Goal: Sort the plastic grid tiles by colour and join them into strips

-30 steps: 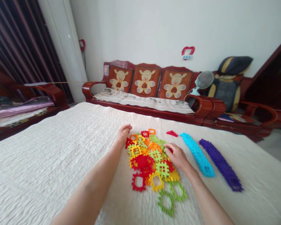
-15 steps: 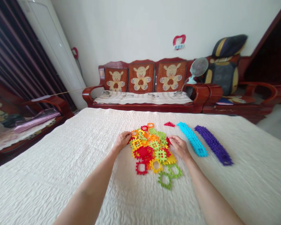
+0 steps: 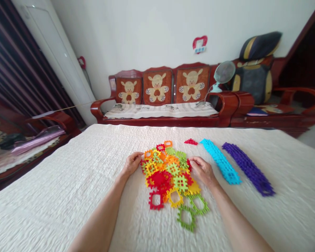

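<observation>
A loose heap of flat interlocking plastic building pieces (image 3: 157, 179) in red, yellow, orange and green lies on the quilted cover. My left hand (image 3: 132, 162) is at the heap's left edge, its fingers bent together close to a red piece (image 3: 144, 167); whether they pinch anything is hidden. On the opposite side, my right hand (image 3: 202, 169) has its fingertips on another red piece (image 3: 189, 164) at the edge. Two open green frames (image 3: 186, 217) lie at the near end of the heap, with a yellow frame (image 3: 174, 198) just above them.
Right of the heap lie a row of joined light-blue pieces (image 3: 222, 161) and a purple row (image 3: 248, 168). A small red piece (image 3: 191, 141) lies apart beyond the heap. Behind the cream quilted cover (image 3: 68, 182) stand a wooden sofa (image 3: 162, 121) and a small fan (image 3: 225, 72).
My left hand has drawn slightly left from the heap's edge. My right hand stays by the red piece. The view has shifted, so the pieces appear a little lower and larger.
</observation>
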Demonstrator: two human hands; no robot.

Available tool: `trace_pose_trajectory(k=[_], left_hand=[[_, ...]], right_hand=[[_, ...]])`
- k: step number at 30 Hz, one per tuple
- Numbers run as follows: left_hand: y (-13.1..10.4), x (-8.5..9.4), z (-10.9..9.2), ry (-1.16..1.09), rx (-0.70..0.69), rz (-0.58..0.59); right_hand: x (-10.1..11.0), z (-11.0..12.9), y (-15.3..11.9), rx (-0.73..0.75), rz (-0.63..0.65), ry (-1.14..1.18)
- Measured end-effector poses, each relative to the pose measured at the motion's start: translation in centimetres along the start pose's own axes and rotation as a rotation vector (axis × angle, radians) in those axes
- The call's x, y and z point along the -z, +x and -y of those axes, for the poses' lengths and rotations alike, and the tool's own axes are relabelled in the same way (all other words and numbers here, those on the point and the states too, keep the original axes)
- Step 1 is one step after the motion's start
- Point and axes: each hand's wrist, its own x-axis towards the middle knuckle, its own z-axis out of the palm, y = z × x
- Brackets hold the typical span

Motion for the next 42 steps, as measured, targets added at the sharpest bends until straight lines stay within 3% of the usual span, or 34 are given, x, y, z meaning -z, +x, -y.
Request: trace_pose_trajectory(k=[4,7,9,11,18,21,23,25,27,29,35,42], left_hand=[[0.3,0.1,-0.6,-0.229,0.121,-0.109],[0.7,0.3,-0.9,-0.345,0.215,-0.321],[1.4,0.0,-1.3,-0.412,0.257,-0.453],[2.3,-1.1,-2.2,-0.466,0.274,-0.495],[3.7,-8.8,-7.4,-0.442,0.210,-0.196],[3.6,-10.2,-8.4,-0.371,0.185,0.021],[3.7,-9.7,-8.2,-0.234,0.101,0.048],[3.8,-8.2,-7.3,-0.014,-0.026,-0.021],[3.9,-6.6,-5.8,0.225,-0.160,-0.063],[4.0,-5.2,-4.1,0.387,-0.206,-0.070],[4.4,-4.4,-0.4,0.524,-0.084,-0.018],[4.4,-4.4,-0.4,0.394,0.061,-0.066]], right_hand=[[-0.3,-0.4,0.2,0.019,-0.095,-0.019],[-0.4,-0.9,0.4,0.032,-0.186,-0.061],[-0.5,-1.0,0.5,0.040,-0.177,-0.080],[-0.4,-0.9,0.6,0.055,-0.145,-0.095],[-0.5,-0.3,0.4,0.055,-0.089,-0.103],[-0.5,-0.5,0.3,0.063,-0.075,-0.101],[-0.5,-0.6,0.4,0.073,-0.076,-0.108],[-0.5,-0.8,0.5,0.097,-0.105,-0.125],[-0.6,-0.8,0.6,0.120,-0.141,-0.146],[-0.6,-0.7,0.7,0.131,-0.139,-0.161],[-1.0,0.3,0.4,0.183,-0.029,-0.184],[-2.5,4.0,1.4,0.236,0.005,-0.411]])
